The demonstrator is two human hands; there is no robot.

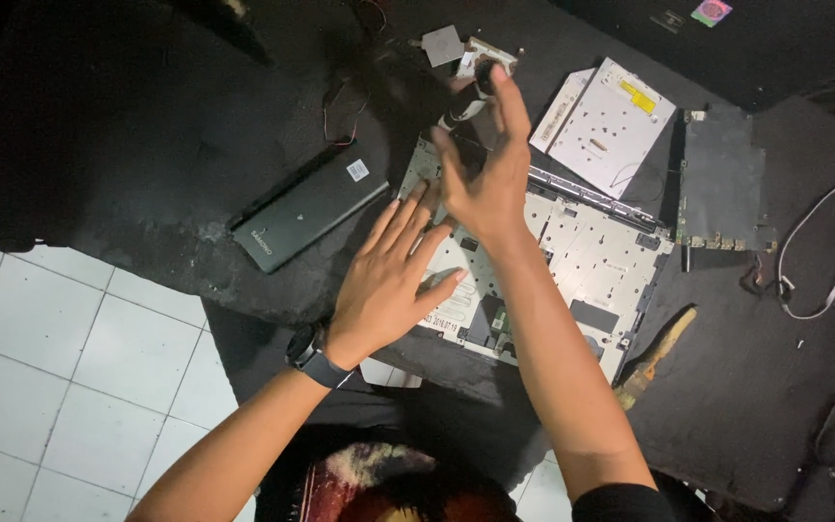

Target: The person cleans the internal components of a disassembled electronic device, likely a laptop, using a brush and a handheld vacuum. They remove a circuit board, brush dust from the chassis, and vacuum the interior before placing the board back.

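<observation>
Pressing flat on the laptop chassis [572, 261] with the left hand [388, 280], fingers spread and open, gripping nothing, palm over the near-left corner. Lifted above the far-left corner, the right hand [485, 174]: fingers loosely spread, half open; a small dark part with a white band [471, 97] sits at the fingertips, though hard to tell whether pinched or merely behind them. Chassis lying inside-up, silver, in the middle of the dark mat [746, 387].

Best done, judging from this: keep the left palm steady as an anchor so the shell cannot slide, work the right hand gently and straight up, avoid twisting near thin cables, keep loose parts on the mat rather than the tiled floor [60, 358].

Labels: small white rectangular sticker on the black battery [306, 208], toward its far end, left of the chassis. Yellow strip label on the silver optical drive [611, 121], far right of the chassis. Small colourful sticker [712, 12] at the top edge. White label strip on the chassis near edge, partly under the left hand.
</observation>
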